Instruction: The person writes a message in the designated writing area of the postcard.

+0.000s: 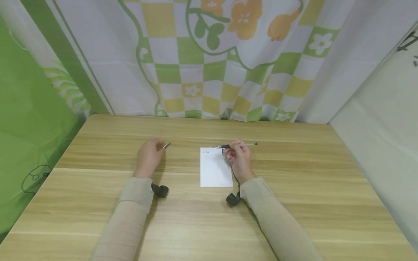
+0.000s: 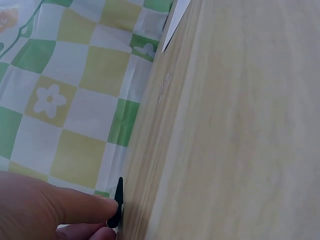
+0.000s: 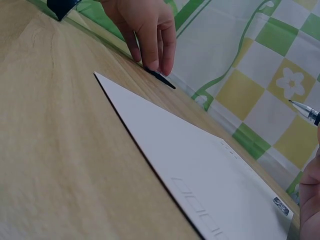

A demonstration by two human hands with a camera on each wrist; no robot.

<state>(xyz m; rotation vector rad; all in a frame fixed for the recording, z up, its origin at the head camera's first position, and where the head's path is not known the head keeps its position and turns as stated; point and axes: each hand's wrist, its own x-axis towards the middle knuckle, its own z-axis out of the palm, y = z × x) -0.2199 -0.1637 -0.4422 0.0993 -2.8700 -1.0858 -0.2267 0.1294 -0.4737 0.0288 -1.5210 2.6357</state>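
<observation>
Near the table's middle lies a white postcard (image 1: 215, 170) with small dark marks at its top left, a stamp-like picture at its top right and a row of faint boxes low on it. My right hand (image 1: 240, 159) holds a black-and-clear gel pen (image 1: 225, 146), its tip over the card's top edge; in the right wrist view, the pen tip (image 3: 301, 108) shows bare and apart from the card. To the left of the card, my left hand (image 1: 150, 156) pinches a small dark pen cap (image 2: 118, 204) close to the tabletop.
The wooden table (image 1: 183, 224) stretches out on all sides of the card. A patterned curtain (image 1: 212, 76) hangs behind its far edge. Both wrists bear small black cameras, the left camera (image 1: 160, 190) and the right camera (image 1: 233, 199), near the tabletop.
</observation>
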